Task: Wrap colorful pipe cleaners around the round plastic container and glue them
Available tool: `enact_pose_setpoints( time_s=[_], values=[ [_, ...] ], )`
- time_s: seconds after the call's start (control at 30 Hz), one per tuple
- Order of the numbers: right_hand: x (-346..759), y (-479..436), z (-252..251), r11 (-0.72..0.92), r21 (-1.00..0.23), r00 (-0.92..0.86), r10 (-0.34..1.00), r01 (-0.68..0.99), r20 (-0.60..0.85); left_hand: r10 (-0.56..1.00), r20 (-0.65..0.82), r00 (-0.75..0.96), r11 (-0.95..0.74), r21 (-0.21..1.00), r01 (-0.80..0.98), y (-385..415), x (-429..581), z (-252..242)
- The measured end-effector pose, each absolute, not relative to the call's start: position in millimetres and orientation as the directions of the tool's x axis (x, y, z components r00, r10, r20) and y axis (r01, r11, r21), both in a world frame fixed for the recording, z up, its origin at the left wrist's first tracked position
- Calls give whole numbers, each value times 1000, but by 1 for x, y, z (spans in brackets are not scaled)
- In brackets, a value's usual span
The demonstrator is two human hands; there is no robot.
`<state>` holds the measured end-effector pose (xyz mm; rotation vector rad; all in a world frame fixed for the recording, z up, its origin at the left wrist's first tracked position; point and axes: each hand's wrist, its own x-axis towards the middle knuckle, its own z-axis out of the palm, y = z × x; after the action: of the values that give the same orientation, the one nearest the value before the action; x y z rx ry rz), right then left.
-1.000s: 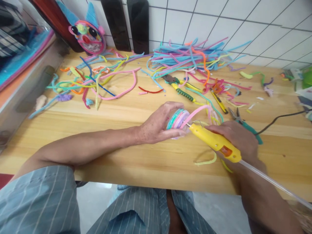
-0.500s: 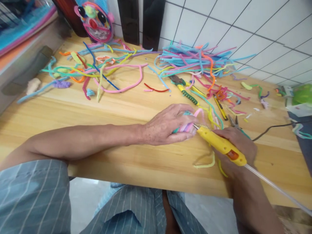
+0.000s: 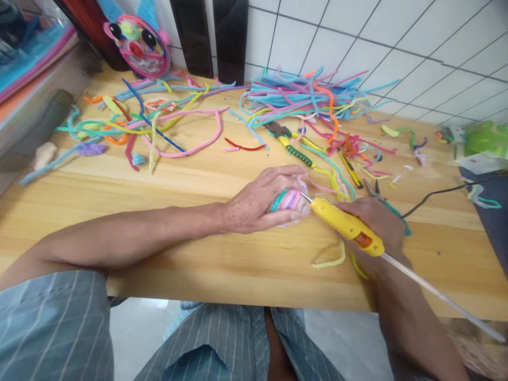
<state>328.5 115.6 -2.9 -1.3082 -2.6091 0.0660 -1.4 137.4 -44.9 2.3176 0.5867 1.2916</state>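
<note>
My left hand [image 3: 262,203] is wrapped round a small bundle of coiled pipe cleaners [image 3: 290,201], striped teal, pink and lilac, on the wooden table. The fingers hide part of the bundle. In my right hand [image 3: 375,225] is a yellow hot glue gun [image 3: 345,225], its metal nozzle touching or very close to the bundle's right side. A long clear glue stick [image 3: 440,296] sticks out of its back end. Yellow pipe cleaner pieces [image 3: 331,262] lie under and beside the right hand.
Loose pipe cleaners [image 3: 190,151] spread over the back left, with a thick blue and pink heap [image 3: 293,95] by the tiled wall. Green-and-yellow pliers [image 3: 293,151], a yellow utility knife [image 3: 351,169] and long-nose pliers [image 3: 377,193] lie nearby. A decorated face figure [image 3: 141,47] stands at the back left.
The left hand has turned slightly, so more of the striped bundle shows. The glue gun's nozzle stays at its right side. The whole view has shifted a little.
</note>
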Motion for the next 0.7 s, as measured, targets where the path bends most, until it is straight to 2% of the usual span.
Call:
enact_pose_setpoints(
  time_s=[0.13, 0.3, 0.5, 0.7],
  values=[
    [321, 111, -2, 645, -178, -578, 753, 743, 315, 558, 676, 481, -820, 539, 192, 136, -2, -45],
    [319, 113, -5, 777, -158, -658, 606, 609, 447, 535, 699, 474, -836, 519, 177, 137, -2, -45],
    [322, 114, -7, 689, -129, -601, 697, 714, 391, 543, 707, 454, -828, 539, 150, 139, -3, -44],
    [316, 116, -7, 774, -138, -681, 615, 618, 397, 554, 693, 462, -822, 544, 170, 139, -4, -44]
  ],
)
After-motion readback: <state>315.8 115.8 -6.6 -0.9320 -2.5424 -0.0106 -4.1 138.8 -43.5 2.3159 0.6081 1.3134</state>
